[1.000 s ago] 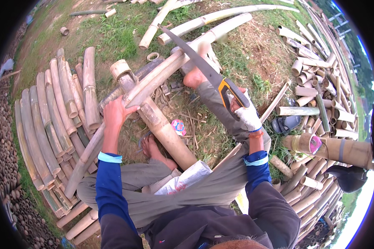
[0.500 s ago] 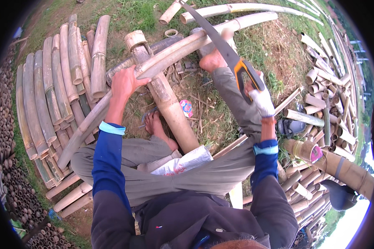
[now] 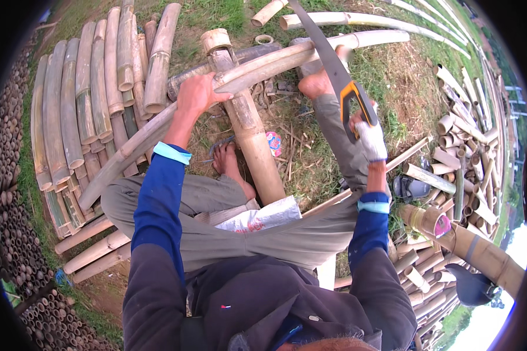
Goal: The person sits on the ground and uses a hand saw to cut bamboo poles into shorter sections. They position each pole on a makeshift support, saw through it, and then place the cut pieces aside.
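My left hand is closed round a long split bamboo pole, which slants from beside my left knee up to the far right. My right hand, in a white glove, grips a handsaw by its orange and black handle. The saw's blade crosses over the pole; whether the teeth touch it I cannot tell. Under the pole lies a thick notched bamboo post, stretching back between my legs. One bare foot rests against the pole's far part, and the other is beside the post.
Split bamboo lengths are stacked at left, with many cut ends beyond. Short bamboo pieces are heaped at right, near a dark rounded object and a thick bamboo pole. A white sack lies between my legs.
The view has turned slightly, shifting the whole scene. My left hand keeps its hold on the pole, and the saw stays across it in my right hand.
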Tool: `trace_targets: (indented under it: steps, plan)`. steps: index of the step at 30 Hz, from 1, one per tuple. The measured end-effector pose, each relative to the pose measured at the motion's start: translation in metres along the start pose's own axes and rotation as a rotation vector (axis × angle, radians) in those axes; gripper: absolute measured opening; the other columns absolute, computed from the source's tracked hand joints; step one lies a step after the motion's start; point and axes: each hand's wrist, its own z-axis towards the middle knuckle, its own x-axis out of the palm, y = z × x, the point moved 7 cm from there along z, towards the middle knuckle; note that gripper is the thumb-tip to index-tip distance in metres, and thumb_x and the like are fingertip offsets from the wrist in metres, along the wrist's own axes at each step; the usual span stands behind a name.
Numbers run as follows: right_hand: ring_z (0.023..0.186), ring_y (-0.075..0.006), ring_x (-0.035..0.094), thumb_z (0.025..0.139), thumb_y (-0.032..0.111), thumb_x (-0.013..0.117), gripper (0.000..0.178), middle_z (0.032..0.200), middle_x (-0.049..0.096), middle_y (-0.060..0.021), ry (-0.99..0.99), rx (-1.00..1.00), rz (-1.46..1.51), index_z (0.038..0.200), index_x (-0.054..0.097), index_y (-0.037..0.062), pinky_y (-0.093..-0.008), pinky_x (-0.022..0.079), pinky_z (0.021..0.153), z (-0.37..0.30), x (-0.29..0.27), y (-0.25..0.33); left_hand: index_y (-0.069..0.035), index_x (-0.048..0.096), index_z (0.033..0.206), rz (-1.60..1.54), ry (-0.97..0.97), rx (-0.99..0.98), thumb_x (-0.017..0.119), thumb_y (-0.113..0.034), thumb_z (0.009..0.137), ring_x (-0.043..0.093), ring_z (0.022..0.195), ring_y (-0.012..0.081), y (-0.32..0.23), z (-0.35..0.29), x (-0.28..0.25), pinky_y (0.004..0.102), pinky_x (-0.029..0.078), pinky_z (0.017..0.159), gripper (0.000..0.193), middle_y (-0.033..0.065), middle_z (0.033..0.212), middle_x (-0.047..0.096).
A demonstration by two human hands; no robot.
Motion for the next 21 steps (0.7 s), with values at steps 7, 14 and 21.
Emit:
trace_targets:
  steps: [7,14,21]
  plan:
    - [0.081,-0.0074,0.056,0.094,-0.002,0.069,0.055,0.095,0.052,0.0035,-0.113,-0.071,-0.017,0.144,0.054,0.0106,-0.0256,0.05,0.072,0.001,0.018,0.026,-0.007,0.079,0.127,0.035,-0.018,-0.009,0.091,-0.073,0.07,0.079,0.101,0.0406,0.009,0.0,0.003,0.0519,0.062,0.09,0.088,0.0213,0.107,0.081]
    - [0.083,-0.0144,0.052,0.106,0.005,0.067,0.015,0.089,0.052,-0.0028,-0.204,-0.173,0.323,0.113,0.054,0.0064,-0.0326,0.049,0.082,-0.112,0.056,0.061,-0.003,0.079,0.119,0.056,-0.016,0.04,0.087,-0.078,0.071,0.079,0.096,0.0415,0.011,0.004,0.015,0.0532,0.062,0.085,0.09,0.0216,0.098,0.079]
    - [0.076,-0.0096,0.042,0.1,0.006,0.07,0.021,0.083,0.039,0.0025,0.05,-0.025,0.543,0.106,0.051,0.009,-0.0277,0.039,0.071,-0.206,0.085,0.099,-0.002,0.079,0.108,0.045,0.015,0.002,0.089,-0.076,0.068,0.079,0.094,0.0399,0.013,-0.008,0.008,0.0519,0.063,0.082,0.085,0.0189,0.095,0.079]
